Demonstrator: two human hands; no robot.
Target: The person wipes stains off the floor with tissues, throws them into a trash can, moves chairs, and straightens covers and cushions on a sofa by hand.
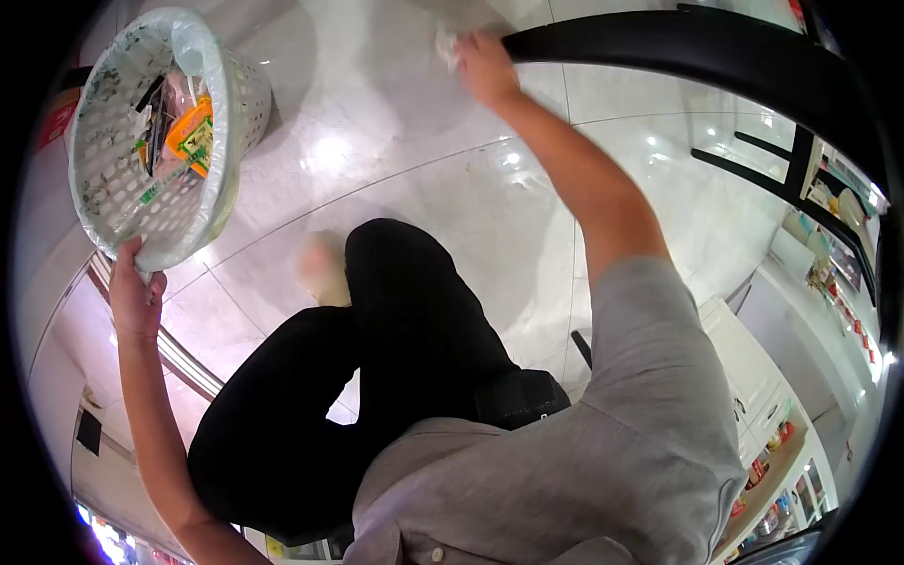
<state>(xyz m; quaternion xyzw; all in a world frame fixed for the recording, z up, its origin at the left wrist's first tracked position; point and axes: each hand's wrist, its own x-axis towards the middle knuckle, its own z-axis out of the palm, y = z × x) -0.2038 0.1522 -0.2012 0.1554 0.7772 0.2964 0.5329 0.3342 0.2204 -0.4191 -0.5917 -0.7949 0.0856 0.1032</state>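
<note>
My left hand [137, 294] grips the near rim of a white perforated waste basket [247, 104], which is tilted towards me. A thin clear plastic liner [222, 179] folds over its rim. Inside lie an orange and green packet [194, 137] and several other bits of rubbish. My right hand [486, 68] reaches far forward, low over the tiled floor, close to the end of a black curved furniture leg. Its fingers are closed on a crumpled white tissue [448, 47].
Glossy pale tiles [424, 160] cover the floor around my bent knees. The black furniture leg [659, 40] runs across the upper right, with thinner black legs [753, 169] below it. White cabinets [744, 377] and stocked shelves [780, 471] stand at right.
</note>
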